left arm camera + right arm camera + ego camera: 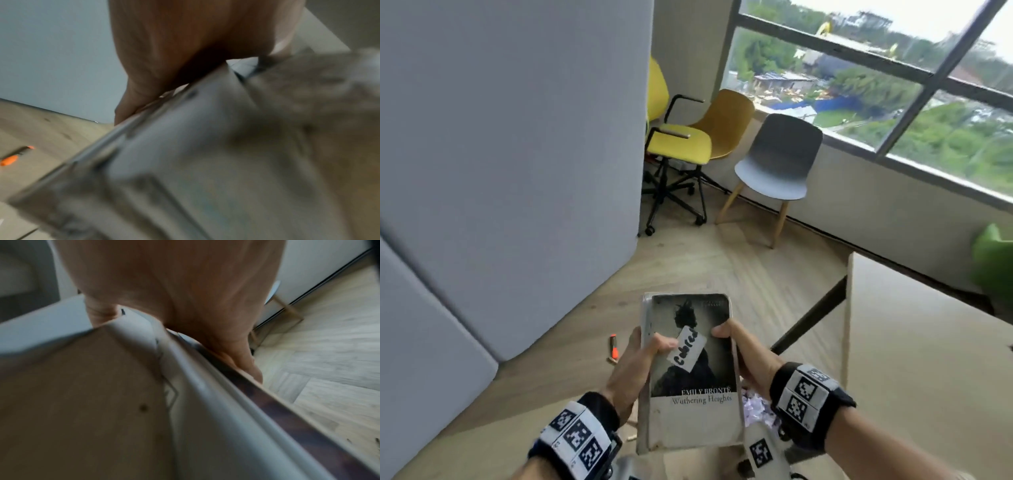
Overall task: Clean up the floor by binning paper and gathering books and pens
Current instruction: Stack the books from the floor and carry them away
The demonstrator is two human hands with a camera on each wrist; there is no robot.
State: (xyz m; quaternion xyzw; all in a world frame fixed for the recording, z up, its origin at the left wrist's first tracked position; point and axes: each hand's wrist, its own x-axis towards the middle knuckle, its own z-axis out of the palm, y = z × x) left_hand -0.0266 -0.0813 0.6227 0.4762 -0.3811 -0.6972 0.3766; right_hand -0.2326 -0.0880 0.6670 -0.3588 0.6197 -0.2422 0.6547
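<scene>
A worn paperback book (pixel 690 373) with a dark cover and a white handwritten label is held up in front of me by both hands. My left hand (pixel 642 356) grips its left edge, thumb on the cover and fingers behind. My right hand (pixel 739 349) grips the right edge the same way. The book (pixel 205 162) fills the blurred left wrist view, and the book (pixel 195 402) runs edge-on through the right wrist view. An orange pen (pixel 614 346) lies on the wooden floor to the left, and the orange pen (pixel 12 158) appears again in the left wrist view. Crumpled paper (pixel 756 407) lies below the book.
A grey partition wall (pixel 510 154) stands at left. A light wooden table (pixel 928 359) is at right with a dark leg (pixel 811 315). Yellow chairs (pixel 688 144) and a grey chair (pixel 777 164) stand by the window. A green seat (pixel 993 260) is at far right.
</scene>
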